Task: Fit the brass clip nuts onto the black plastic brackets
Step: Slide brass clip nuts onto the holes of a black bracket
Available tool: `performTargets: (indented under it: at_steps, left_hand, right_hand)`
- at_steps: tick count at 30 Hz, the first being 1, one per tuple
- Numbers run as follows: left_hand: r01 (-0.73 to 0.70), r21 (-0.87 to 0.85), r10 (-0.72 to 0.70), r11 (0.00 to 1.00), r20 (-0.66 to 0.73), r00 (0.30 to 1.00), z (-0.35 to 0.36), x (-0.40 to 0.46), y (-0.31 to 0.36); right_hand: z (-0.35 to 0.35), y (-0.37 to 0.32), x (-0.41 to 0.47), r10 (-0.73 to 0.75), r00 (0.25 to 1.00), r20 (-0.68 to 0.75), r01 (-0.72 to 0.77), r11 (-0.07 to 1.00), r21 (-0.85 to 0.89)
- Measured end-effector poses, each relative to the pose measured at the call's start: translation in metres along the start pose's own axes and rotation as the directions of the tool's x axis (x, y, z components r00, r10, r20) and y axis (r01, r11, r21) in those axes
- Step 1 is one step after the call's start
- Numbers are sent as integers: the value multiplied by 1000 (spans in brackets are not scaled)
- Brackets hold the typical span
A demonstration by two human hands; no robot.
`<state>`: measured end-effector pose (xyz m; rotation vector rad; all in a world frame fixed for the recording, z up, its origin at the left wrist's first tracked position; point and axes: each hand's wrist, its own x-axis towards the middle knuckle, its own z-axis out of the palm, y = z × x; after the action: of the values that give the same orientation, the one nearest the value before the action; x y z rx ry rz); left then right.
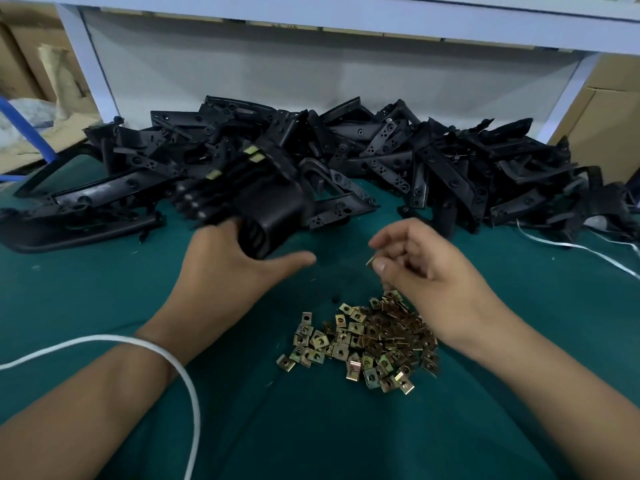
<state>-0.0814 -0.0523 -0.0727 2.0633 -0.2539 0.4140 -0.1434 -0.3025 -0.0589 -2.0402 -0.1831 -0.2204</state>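
A person's left hand [225, 261] grips a black plastic bracket [266, 206] above a green table cover [485, 393], fingers curled round its rounded near end, thumb stretched out to the right. Three brass clip nuts already sit on the far part of this bracket [254, 154]. The right hand [426, 268] hovers just right of it, fingers loosely curled, thumb and forefinger pinching a single brass clip nut [370, 262].

Directly below the right hand, a loose pile of brass clip nuts [367, 341] lies on the green cover, spread between the two forearms.

Behind the hands, a long heap of black plastic brackets [398, 161] runs across the table from left to right, tangled and overlapping.

A white cord [166, 355] loops over the left forearm. A thin white strap [568, 245] lies on the cover at the right.

A white shelf frame [346, 26] stands behind the heap. Cardboard boxes [609, 133] sit at the far right and far left; what is inside them cannot be seen. No writing or label is readable anywhere.
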Motion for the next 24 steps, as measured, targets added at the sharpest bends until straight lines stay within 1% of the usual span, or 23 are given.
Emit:
performTargets:
  at_steps: [1, 3, 5, 7, 9, 13, 17, 19, 22, 23, 24]
  left_hand:
    - [35, -123, -35, 992, 4, 999, -5, 3, -4]
    - [54, -281, -56, 958, 2, 998, -13, 9, -10]
    - [94, -363, -94, 927, 16, 995, -18, 12, -17]
    - [107, -403, -110, 909, 17, 994, -17, 13, -22]
    - [93, -373, -103, 923, -5, 995, -14, 13, -22]
    - [35, -207, -46, 978, -47, 998, -12, 8, -16]
    - [41, -76, -46, 996, -65, 997, -8, 5, -9]
    - [56, -70, -58, 996, -29, 998, -7, 1, -2]
    - [56, -162, -38, 985, 109, 993, -7, -8, 11]
    - [31, -135, -10, 990, 157, 988, -6, -10, 14]
    - [-14, -60, 26, 998, 195, 980, -5, -12, 16]
  right_hand:
    - [-1, 0, 1, -2, 1000, -15, 4, 996, 85]
    - [-2, -1, 2, -7, 998, -59, 17, 988, 156]
    - [-3, 0, 3, 3, 994, -109, 17, 984, 175]
    - [-3, 1, 4, 29, 990, -140, 2, 977, 213]
    - [-2, 0, 4, 56, 986, -158, -11, 962, 273]
    - [-1, -4, 3, 129, 980, -151, -41, 875, 483]
    - [-1, -7, 2, 139, 981, -133, -47, 843, 536]
    - [-1, -8, 1, 109, 982, -153, -10, 843, 538]
    - [-3, -13, 0, 47, 975, -218, 85, 823, 561]
    - [-5, -15, 0, 30, 970, -240, 118, 806, 580]
    - [-7, -18, -1, 9, 963, -268, 155, 796, 584]
